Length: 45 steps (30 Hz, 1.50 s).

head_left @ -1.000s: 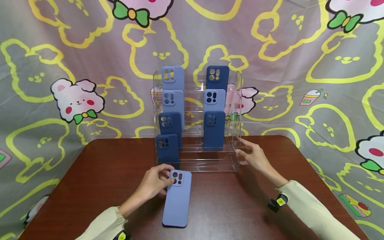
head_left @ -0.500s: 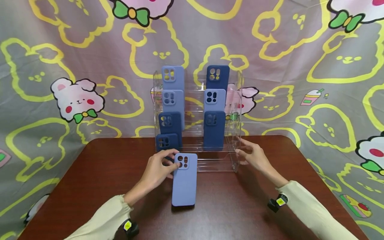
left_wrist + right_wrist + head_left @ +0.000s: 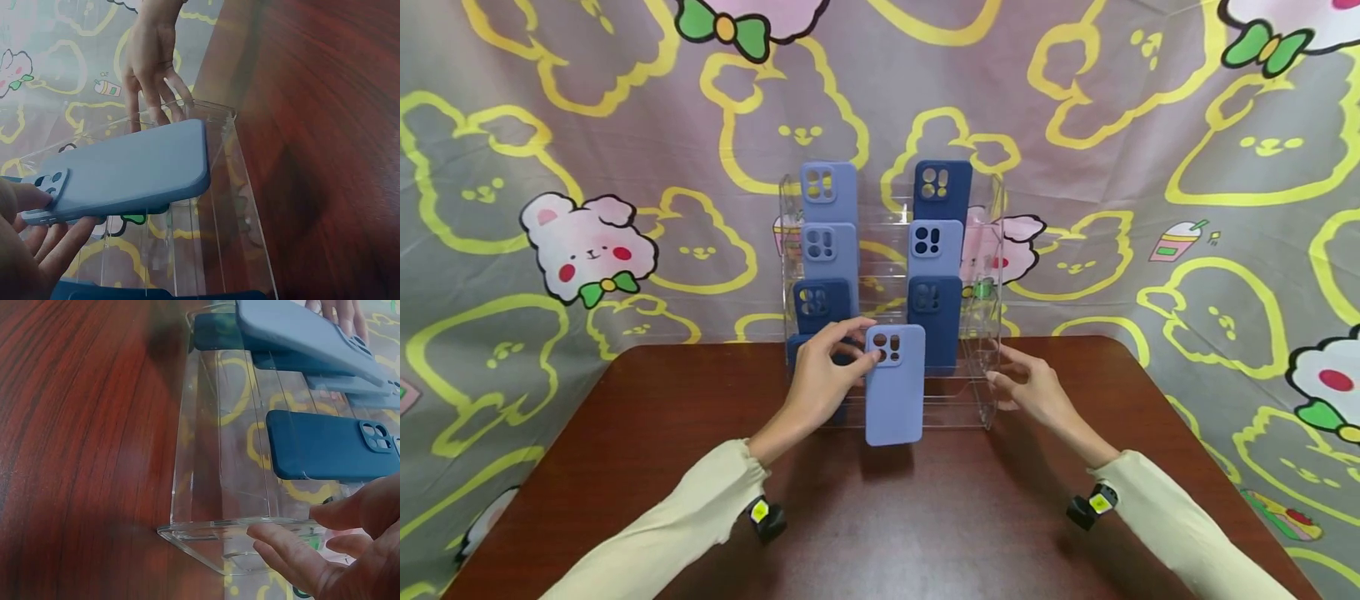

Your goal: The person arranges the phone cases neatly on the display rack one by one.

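My left hand [image 3: 829, 371] pinches a light-blue phone case [image 3: 898, 400] by its camera end, thumb on the front beside the cutouts and fingers behind. The case stands nearly upright, raised off the table in front of a clear acrylic rack [image 3: 940, 412]. Close up in the left wrist view, the thumb [image 3: 31, 197] lies on the camera frame. My right hand [image 3: 1033, 385] grips the rack's right side panel, its thumb and fingers at the clear edge in the right wrist view. A dark-blue case [image 3: 331, 445] leans in the rack near that hand.
Light-blue cases [image 3: 835, 187] and dark-blue cases [image 3: 942, 185] stand in two columns on the tiered rack, the lower left one partly hidden by my left hand. The rack sits on a brown wooden table [image 3: 647, 433]. Patterned cloth [image 3: 1075, 125] hangs behind.
My left hand has lifted the light-blue phone case off the table and carried it forward and right toward the rack, tilting it more upright. The right hand has stayed at the rack's side.
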{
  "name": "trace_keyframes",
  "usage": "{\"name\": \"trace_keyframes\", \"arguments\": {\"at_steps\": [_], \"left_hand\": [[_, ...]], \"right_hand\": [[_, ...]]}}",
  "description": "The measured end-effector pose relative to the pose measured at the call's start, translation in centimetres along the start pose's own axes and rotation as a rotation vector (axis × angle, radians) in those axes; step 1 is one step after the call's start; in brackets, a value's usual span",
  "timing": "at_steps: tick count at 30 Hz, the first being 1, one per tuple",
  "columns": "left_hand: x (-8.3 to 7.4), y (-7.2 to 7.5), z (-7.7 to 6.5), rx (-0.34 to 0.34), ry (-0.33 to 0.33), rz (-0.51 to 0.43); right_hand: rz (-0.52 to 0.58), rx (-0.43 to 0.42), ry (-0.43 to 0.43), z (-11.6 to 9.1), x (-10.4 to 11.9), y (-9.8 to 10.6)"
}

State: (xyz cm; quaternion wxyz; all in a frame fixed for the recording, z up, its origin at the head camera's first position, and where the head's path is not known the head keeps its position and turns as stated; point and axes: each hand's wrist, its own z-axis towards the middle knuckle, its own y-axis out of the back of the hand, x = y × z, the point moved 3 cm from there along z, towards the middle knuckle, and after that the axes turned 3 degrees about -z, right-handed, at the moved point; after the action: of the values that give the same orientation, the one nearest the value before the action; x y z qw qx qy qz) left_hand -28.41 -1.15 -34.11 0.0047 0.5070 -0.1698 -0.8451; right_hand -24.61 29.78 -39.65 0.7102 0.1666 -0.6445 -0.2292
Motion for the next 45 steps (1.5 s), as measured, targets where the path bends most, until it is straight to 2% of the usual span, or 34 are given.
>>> {"name": "trace_keyframes", "arguments": {"at_steps": [5, 9, 17, 23, 30, 35, 41, 45], "left_hand": [[-0.5, -0.7, 1.0, -0.066, -0.107, 0.031], [-0.7, -1.4, 1.5, -0.101, -0.169, -0.011], [-0.1, -2.9, 1.4, -0.138, -0.215, -0.053], [0.5, -4.4, 1.7, -0.141, -0.244, -0.032], [-0.3, -5.0, 2.1, -0.125, -0.301, -0.061], [-0.2, -5.4, 2.5, -0.126, -0.305, -0.063], [1.2, -6.2, 2.4, -0.149, -0.291, -0.044], [2.4, -6.8, 2.0, -0.127, -0.268, -0.048]], "right_hand": [[0.009, 0.0, -0.006, 0.0, 0.0, 0.1], [0.009, -0.003, 0.003, 0.0, 0.1, 0.1], [0.008, 0.01, 0.008, 0.3, 0.2, -0.3], [0.015, 0.003, 0.004, 0.3, 0.1, 0.0], [0.015, 0.002, 0.015, 0.3, 0.2, 0.1], [0.0, -0.006, 0.012, 0.3, 0.1, 0.2], [-0.001, -0.004, 0.017, 0.3, 0.1, 0.1], [-0.003, -0.005, 0.013, 0.0, 0.1, 0.1]]}}
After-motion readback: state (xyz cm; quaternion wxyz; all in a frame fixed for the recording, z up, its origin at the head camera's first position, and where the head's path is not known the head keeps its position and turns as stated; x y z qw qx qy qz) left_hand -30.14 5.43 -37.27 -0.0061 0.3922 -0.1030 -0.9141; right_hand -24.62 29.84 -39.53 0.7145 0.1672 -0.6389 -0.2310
